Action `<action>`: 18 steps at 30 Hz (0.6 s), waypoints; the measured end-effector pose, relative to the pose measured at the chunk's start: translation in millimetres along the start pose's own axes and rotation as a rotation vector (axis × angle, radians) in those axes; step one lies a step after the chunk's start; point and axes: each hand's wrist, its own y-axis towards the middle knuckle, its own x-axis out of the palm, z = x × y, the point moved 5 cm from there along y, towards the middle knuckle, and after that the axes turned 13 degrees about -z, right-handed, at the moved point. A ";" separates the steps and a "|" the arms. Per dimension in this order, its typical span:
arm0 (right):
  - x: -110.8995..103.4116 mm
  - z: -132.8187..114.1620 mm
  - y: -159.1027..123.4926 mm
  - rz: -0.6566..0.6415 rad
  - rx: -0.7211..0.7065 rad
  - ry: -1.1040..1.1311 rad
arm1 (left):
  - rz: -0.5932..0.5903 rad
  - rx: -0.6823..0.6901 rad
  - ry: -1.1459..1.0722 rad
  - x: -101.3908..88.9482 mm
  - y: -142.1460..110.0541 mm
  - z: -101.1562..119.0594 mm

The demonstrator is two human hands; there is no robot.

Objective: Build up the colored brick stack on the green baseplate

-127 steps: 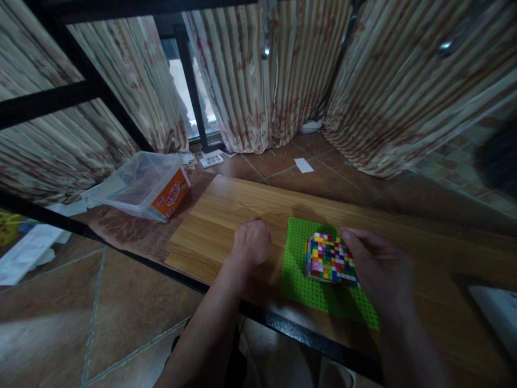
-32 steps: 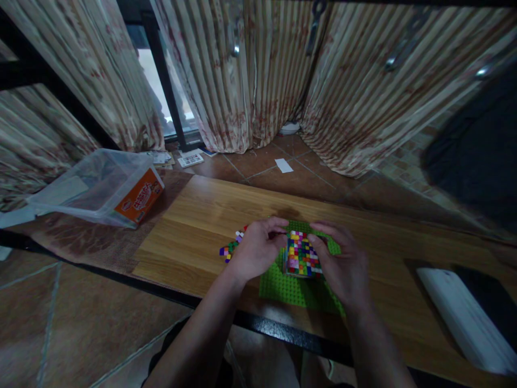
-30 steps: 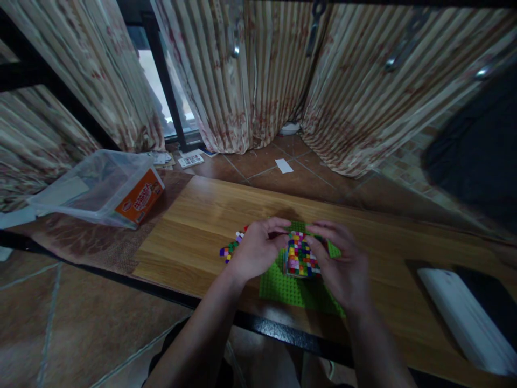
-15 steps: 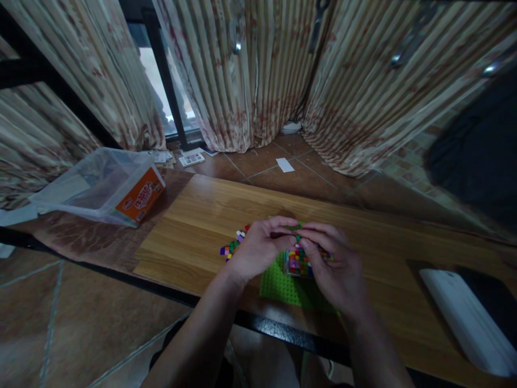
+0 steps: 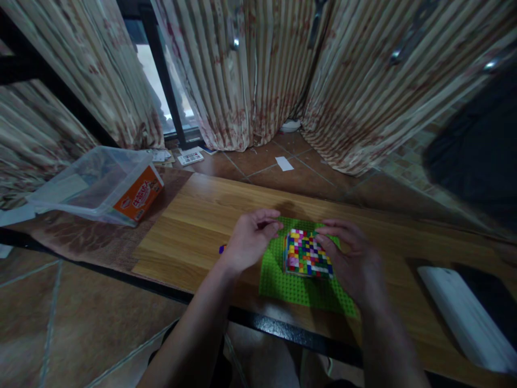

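Wooden tabletop (image 5: 181, 223) — left hand (image 5: 249, 241) half-curled

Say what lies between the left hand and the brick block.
In the head view, a strip of the green studded baseplate shows between the left hand and the brick block.

Between our left hand (image 5: 248, 242) and right hand (image 5: 357, 264), right of frame center, the raised brick block (image 5: 309, 256) obstructs a low crossing of the green baseplate (image 5: 294, 291). Bare tabletop (image 5: 189, 215) gives us passage left of center, short of the plastic box (image 5: 97, 186) at left; a white object (image 5: 464, 318) bars the lower right.
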 end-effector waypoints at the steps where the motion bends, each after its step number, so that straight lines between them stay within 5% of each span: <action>1: 0.6 1.9 -0.2 -0.011 0.013 -0.003 | 0.022 0.002 0.060 -4.1 -0.2 -0.3; 5: 7.4 2.6 -0.2 -0.052 0.034 -0.005 | 0.106 -0.019 0.462 -19.4 -4.2 5.5; 10: 15.3 3.8 1.5 -0.074 0.070 0.045 | 0.182 -0.280 0.981 -39.1 -12.2 11.9; 18: 19.1 5.5 4.9 -0.042 0.128 0.142 | 0.090 -0.441 1.132 -52.1 -14.4 3.2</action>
